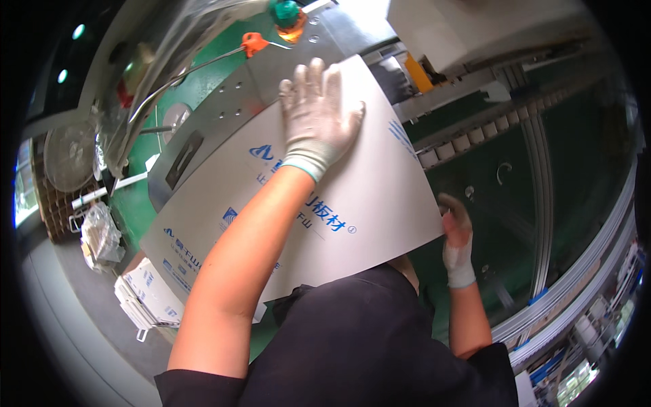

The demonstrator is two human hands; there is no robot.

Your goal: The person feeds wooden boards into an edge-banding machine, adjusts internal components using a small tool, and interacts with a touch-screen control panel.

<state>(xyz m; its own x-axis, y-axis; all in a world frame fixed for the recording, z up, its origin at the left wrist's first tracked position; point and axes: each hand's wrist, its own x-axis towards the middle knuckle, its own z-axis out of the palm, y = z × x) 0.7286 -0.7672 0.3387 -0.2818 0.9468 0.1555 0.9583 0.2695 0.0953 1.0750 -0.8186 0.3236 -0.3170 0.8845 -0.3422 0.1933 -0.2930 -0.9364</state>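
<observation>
Pressed flat, palm down and fingers spread, the gloved left hand (317,112) rests open on the far part of a large pale sheet (298,203) printed with blue marks, pinning it rather than clasping it, while the gloved right hand (456,234) curls its fingers closed around the sheet's near right edge. The sheet lies tilted across the grey metal machine bed (261,88), reaching from a stack of similar sheets (146,295) left of and below the flat hand to the pinched corner on the right. To handle it well, the flat hand should probably keep even pressure so the thin panel slides without buckling, and the pinching hand should steer the edge square while keeping its fingers away from the machine parts beyond. Left of the flat hand a round wire fan guard (68,154) and a crumpled plastic bag (100,234) sit beside the green machine base (203,51); just beyond its fingertips an orange clip (254,43) hangs on a thin rod. Right of the pinching hand, silver rails (583,251) curve past a dark green surface (576,156).
</observation>
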